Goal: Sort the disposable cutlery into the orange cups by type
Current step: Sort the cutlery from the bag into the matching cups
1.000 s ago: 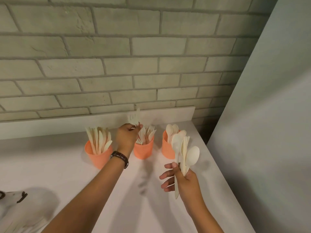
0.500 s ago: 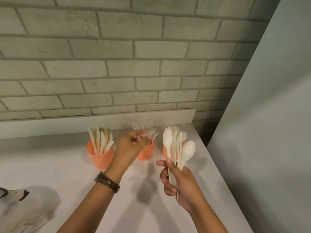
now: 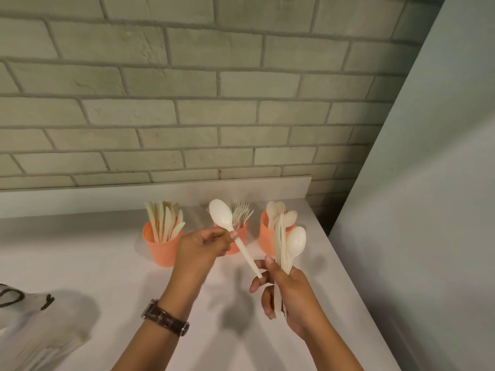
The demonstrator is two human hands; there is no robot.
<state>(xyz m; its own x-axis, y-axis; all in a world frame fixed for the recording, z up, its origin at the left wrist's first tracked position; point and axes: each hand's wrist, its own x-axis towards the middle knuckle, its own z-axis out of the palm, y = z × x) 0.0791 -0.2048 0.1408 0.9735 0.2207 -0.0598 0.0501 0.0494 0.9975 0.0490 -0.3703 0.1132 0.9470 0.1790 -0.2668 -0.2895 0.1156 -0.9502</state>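
Three orange cups stand in a row near the back of the white counter. The left cup (image 3: 160, 249) holds knives, the middle cup (image 3: 242, 238) forks, the right cup (image 3: 265, 234) spoons. My left hand (image 3: 199, 249) pinches a cream spoon (image 3: 221, 216) by its handle, bowl up, in front of the middle cup. My right hand (image 3: 288, 293) grips a bundle of cream cutlery (image 3: 288, 245), with a spoon bowl on its right side, in front of the right cup. The single spoon's handle tip reaches my right fingers.
A white plastic bag (image 3: 32, 325) with black handles lies at the lower left of the counter (image 3: 93, 263). A brick wall rises behind a low backsplash. A plain grey wall runs along the counter's right edge.
My left hand came back from the fork cup toward my right hand and now holds one spoon out of the bundle. The right hand's bundle stayed roughly in place.
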